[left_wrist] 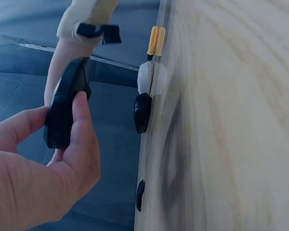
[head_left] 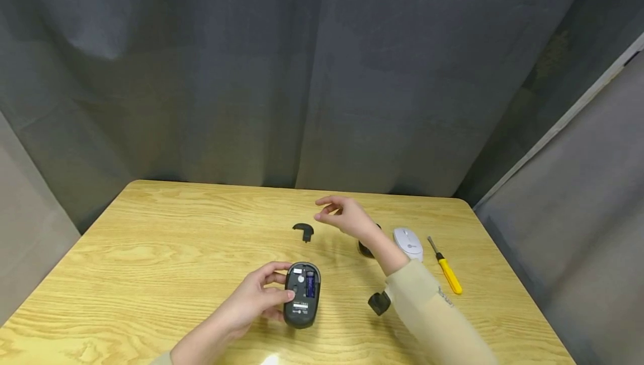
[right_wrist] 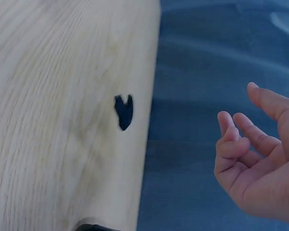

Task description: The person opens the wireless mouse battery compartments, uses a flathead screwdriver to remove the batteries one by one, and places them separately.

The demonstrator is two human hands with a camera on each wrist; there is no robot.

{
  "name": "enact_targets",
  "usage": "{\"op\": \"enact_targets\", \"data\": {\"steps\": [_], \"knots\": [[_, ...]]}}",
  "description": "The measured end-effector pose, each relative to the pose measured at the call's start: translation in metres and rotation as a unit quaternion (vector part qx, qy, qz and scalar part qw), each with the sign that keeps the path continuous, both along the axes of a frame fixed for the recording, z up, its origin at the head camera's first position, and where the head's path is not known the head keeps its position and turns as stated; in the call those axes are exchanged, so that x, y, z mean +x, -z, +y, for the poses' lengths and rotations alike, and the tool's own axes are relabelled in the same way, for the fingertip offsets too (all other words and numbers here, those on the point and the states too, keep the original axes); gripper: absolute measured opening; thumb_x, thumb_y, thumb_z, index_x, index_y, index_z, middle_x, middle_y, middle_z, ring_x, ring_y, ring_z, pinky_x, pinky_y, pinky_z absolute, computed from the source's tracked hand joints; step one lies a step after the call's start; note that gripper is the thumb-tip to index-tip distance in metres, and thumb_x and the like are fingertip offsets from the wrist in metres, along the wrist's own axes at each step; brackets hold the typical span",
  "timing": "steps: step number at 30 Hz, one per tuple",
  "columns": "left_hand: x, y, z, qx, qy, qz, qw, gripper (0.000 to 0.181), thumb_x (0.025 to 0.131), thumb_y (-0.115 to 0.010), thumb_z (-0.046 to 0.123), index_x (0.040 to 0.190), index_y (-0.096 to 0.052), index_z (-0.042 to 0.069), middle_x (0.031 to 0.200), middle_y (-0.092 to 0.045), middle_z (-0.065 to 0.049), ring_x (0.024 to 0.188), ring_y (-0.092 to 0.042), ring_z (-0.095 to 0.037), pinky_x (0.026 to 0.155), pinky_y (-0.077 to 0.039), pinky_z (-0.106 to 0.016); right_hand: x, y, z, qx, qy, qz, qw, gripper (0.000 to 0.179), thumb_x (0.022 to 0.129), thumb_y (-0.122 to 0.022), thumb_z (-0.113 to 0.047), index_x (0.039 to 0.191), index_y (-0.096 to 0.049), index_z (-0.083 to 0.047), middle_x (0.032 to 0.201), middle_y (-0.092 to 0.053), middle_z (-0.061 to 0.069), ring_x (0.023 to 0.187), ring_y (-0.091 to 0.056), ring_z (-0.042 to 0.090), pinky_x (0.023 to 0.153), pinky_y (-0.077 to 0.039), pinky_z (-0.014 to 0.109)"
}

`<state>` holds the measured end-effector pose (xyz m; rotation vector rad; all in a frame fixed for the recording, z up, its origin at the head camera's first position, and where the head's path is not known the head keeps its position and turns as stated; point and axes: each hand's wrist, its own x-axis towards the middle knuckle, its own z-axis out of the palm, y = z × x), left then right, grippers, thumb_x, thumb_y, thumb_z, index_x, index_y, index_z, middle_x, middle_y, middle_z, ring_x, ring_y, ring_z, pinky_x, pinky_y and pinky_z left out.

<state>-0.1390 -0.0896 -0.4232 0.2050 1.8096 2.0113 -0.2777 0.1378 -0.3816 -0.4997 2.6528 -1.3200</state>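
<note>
- A black mouse (head_left: 302, 300) is held by the left hand (head_left: 257, 293), bottom face up, lifted just clear of the bench (head_left: 151, 231) toward the middle of its near edge.
- The mouse's sides are gripped by the fingers of that hand, and the thumb is laid over the bottom face.
- The battery bay is uncovered, and a blue battery (head_left: 310, 285) is seen seated in it.
- Nothing is held by the right hand (head_left: 344, 217); it is raised toward the far edge, its fingers loosely bent and the thumb set apart from them.
- A black cover piece (head_left: 306, 228) is left lying on the bench, near those fingertips but not touched.
- Toward the right edge, a white mouse (head_left: 407, 242) and a yellow-handled screwdriver (head_left: 450, 275) are placed; a dark object (head_left: 365, 250) is partly hidden by the right wrist.
- The step in hand is judged to be battery work with the cover off.
- For a next move on the cover, a light pinch at its rim would be called for, with the mouse kept steady.
</note>
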Motion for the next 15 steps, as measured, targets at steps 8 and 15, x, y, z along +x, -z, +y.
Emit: {"op": "enact_targets", "data": {"steps": [8, 15], "knots": [[-0.003, -0.005, -0.003, -0.004, -0.004, 0.010, 0.9999, 0.064, 0.079, -0.069, 0.006, 0.136, -0.040, -0.001, 0.115, -0.052, -0.022, 0.085, -0.066, -0.026, 0.069, -0.057, -0.045, 0.029, -0.014, 0.009, -0.024, -0.005, -0.004, 0.9997, 0.038, 0.086, -0.069, -0.033, 0.120, -0.062, -0.019, 0.099, -0.067, 0.003, 0.067, -0.048, 0.014, 0.055, -0.039, 0.025], [-0.004, -0.007, -0.004, 0.001, 0.001, 0.007, 1.0000, 0.062, 0.080, -0.069, 0.007, 0.135, -0.041, 0.000, 0.115, -0.052, -0.021, 0.085, -0.066, -0.026, 0.069, -0.057, -0.044, 0.053, -0.015, 0.012, -0.037, -0.021, 0.018, 0.9989, 0.035, 0.087, -0.068, -0.031, 0.119, -0.063, -0.018, 0.103, -0.069, 0.000, 0.089, -0.060, 0.016, 0.075, -0.048, 0.029]]}}
